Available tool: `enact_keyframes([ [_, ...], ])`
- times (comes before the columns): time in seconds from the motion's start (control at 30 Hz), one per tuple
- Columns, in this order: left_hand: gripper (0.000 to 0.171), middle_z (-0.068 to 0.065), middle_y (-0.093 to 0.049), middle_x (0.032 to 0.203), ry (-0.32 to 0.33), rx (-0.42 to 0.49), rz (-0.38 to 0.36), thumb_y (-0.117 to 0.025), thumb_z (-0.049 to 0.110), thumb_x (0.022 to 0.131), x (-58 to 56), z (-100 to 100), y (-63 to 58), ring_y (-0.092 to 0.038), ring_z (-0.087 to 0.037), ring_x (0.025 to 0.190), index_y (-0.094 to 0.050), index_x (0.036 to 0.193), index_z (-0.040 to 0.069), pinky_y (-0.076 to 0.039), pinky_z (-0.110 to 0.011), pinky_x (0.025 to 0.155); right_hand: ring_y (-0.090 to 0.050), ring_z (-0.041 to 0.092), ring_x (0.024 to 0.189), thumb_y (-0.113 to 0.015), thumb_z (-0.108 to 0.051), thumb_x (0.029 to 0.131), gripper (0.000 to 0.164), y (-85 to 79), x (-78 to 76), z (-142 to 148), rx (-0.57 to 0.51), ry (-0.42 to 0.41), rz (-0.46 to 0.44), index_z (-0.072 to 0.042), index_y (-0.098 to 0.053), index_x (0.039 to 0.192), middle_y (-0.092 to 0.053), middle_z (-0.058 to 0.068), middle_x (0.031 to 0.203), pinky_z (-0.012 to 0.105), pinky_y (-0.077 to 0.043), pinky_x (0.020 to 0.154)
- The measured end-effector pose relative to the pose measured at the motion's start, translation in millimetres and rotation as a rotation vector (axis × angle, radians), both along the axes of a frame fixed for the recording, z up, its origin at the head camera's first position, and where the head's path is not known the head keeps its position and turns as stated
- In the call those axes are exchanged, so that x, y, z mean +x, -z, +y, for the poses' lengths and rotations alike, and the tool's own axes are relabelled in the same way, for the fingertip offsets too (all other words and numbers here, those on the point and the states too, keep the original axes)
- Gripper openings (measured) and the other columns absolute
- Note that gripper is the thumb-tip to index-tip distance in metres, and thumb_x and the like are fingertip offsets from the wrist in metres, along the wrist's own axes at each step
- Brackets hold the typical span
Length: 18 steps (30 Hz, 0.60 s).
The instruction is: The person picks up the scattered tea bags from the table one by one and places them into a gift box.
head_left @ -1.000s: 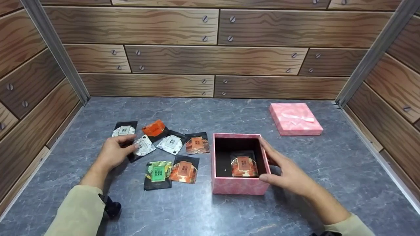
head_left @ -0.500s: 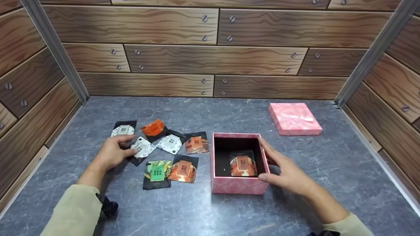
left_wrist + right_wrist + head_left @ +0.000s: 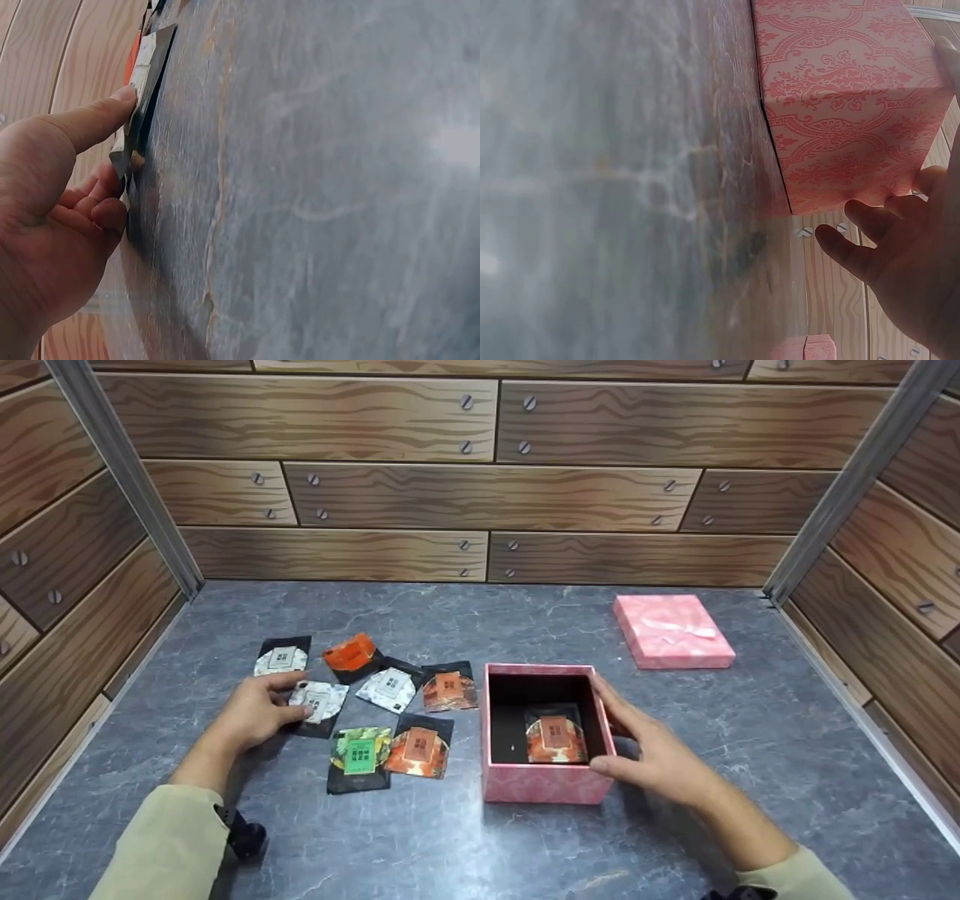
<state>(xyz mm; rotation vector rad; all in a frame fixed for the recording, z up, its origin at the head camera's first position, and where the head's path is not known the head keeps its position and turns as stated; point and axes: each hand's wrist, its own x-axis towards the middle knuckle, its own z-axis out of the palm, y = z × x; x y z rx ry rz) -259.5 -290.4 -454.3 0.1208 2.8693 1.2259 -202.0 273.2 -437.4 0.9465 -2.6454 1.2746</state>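
A: What could slip?
B: Your left hand [image 3: 251, 712] pinches the white-and-black sachet [image 3: 319, 703] by its edge, on the table [image 3: 405, 847] left of the pink box [image 3: 544, 786]; a thin grip could lose it, or drag the green sachet [image 3: 360, 757] just beside.
A: And the box?
B: Your right hand [image 3: 660, 757] clasps its right side; pushing unevenly could slide it.
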Motion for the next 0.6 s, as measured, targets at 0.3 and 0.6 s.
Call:
enact_keyframes([
  [0.3, 0.059, -0.026, -0.07, 0.12, 0.018, 0.027, 0.007, -0.082, 0.01, 0.092, 2.0, 1.6, -0.1, -0.063, -0.022, 0.089, -0.061, 0.146, -0.002, -0.051, -0.025, 0.07, -0.056, 0.029, 0.138, -0.083, -0.018, 0.088, 0.102, 0.5, -0.6, 1.3, 0.006, 0.005, -0.001, -0.017, -0.023, 0.171, -0.026, 0.007, 0.174, 0.029, -0.04, 0.112],
  [0.6, 0.053, -0.012, -0.066, 0.098, 0.042, 0.012, 0.003, -0.081, 0.011, 0.094, 4.3, 0.8, -1.0, -0.058, -0.021, 0.086, -0.064, 0.142, -0.001, -0.049, -0.03, 0.072, -0.058, 0.032, 0.135, -0.083, -0.018, 0.089, 0.102, 1.3, -0.3, -0.3, -0.004, 0.0, -0.032, -0.018, -0.021, 0.171, -0.026, 0.009, 0.174, 0.041, -0.048, 0.109],
])
